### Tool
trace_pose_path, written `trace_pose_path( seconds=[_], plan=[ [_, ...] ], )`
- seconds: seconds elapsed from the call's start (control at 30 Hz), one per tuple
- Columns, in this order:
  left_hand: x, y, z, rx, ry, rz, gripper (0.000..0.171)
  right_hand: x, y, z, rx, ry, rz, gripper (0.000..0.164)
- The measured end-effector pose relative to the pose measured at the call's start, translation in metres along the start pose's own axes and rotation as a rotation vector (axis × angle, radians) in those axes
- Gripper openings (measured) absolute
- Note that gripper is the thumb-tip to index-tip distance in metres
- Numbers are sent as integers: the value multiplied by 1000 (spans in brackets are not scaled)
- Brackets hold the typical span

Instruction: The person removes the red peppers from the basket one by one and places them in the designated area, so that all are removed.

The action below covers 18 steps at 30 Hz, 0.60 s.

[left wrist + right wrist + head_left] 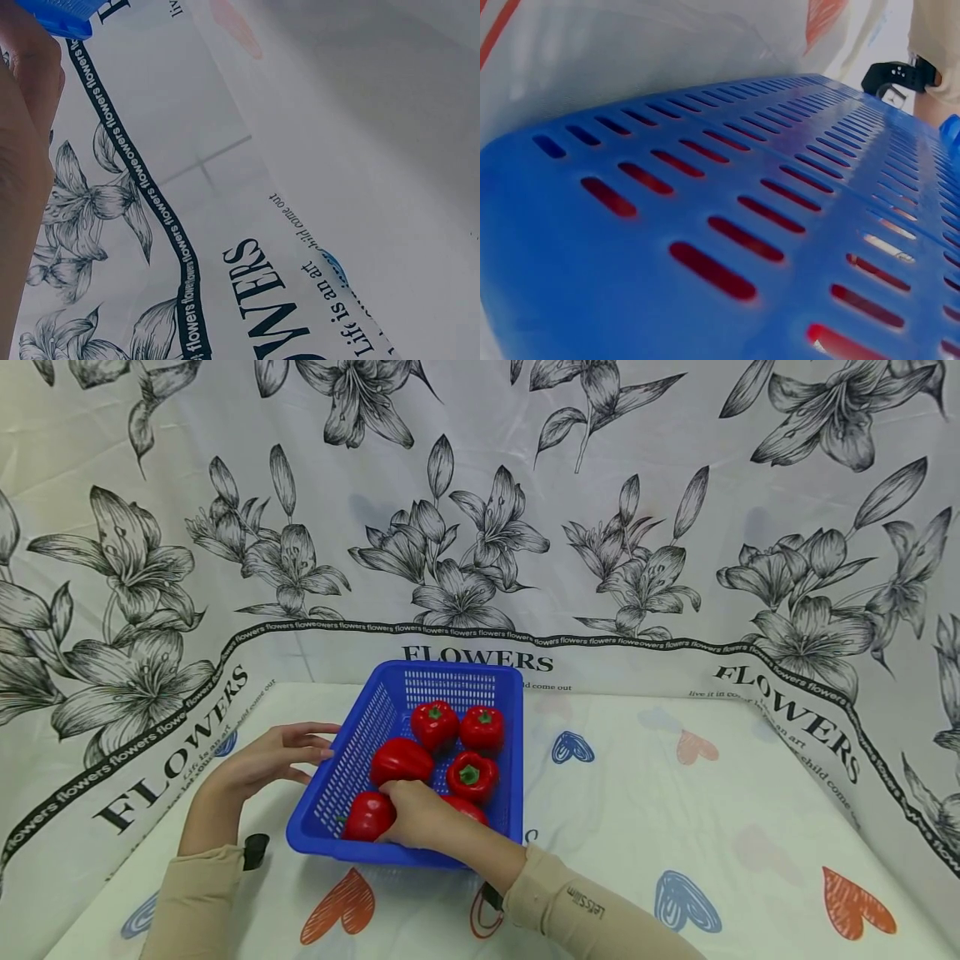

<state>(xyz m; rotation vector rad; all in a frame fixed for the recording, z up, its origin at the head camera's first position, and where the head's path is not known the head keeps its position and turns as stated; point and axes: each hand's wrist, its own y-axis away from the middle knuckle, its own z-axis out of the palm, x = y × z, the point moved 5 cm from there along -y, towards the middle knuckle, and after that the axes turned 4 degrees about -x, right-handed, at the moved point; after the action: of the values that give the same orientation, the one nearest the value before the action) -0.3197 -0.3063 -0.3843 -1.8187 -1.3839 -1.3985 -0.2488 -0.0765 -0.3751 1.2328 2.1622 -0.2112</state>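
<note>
A blue plastic basket (408,857) with slotted walls holds several red bell peppers (472,777). My right hand (420,817) reaches over its near side, with fingers and thumb around the bell pepper (368,817) in the near left corner. Part of that pepper is hidden by the hand. In the right wrist view the slotted basket wall (630,247) fills most of the picture, with red showing through the slots. My left hand (262,758) is at the basket's left rim, its fingers loosely bent and fingertips right at the edge. It holds nothing.
A white cloth (637,810) printed with hearts covers the table. Behind and at the sides hangs a white curtain (465,527) with black lily drawings and lettering. A dark band (256,852) sits on the left wrist.
</note>
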Motion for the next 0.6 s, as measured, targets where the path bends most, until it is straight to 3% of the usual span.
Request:
trace_pose_path(
  seconds=[0.2,0.6],
  plan=[
    [0,1,0,5,-6,-5,63,2,-3,1,6,13,14,65],
    [2,1,1,5,-4,-4,62,4,2,-5,35,-84,-19,64]
  ],
)
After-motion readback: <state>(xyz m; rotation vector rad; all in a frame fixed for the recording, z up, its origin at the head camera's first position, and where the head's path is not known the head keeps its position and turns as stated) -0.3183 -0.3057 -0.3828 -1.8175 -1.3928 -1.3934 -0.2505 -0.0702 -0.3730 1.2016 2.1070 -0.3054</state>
